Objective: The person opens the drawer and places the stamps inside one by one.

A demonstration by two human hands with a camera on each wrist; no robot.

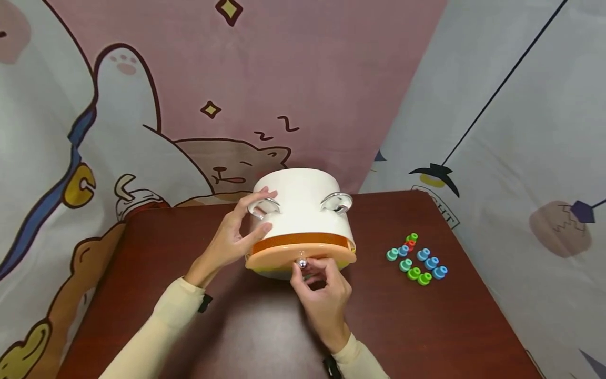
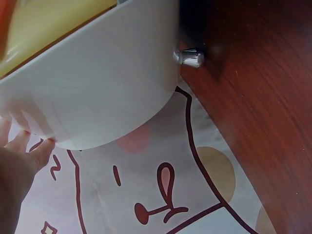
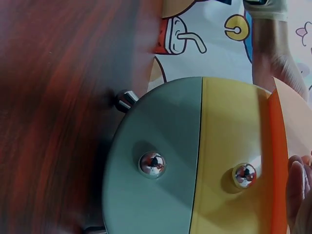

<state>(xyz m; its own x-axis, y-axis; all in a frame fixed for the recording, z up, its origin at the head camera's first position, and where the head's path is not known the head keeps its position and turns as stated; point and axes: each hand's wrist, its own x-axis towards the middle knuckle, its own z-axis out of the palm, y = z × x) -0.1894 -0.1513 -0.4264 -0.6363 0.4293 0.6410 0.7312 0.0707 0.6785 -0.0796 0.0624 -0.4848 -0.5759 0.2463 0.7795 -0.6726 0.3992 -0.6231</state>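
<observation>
A white rounded drawer box (image 1: pixel 298 197) with two silver ear-like loops on top stands on the table. Its orange drawer (image 1: pixel 279 256) is pulled partly out. My right hand (image 1: pixel 326 292) pinches that drawer's silver knob (image 1: pixel 302 262) between thumb and fingers. Against the box's left side lies my left hand (image 1: pixel 229 237), fingers extended by the left loop (image 1: pixel 264 207) and thumb near the upper front edge. In the right wrist view, the green drawer front (image 3: pixel 165 117) and yellow drawer front (image 3: pixel 231 117) sit flush, each with a round silver knob. What the orange drawer holds is hidden.
Several small blue, green, teal and red pegs (image 1: pixel 424 278) stand in a loose group to the right of the box on the dark wooden table (image 1: pixel 402 331). A cartoon-printed cloth (image 1: pixel 312 79) hangs close behind the box. Short silver feet (image 3: pixel 126 100) support it.
</observation>
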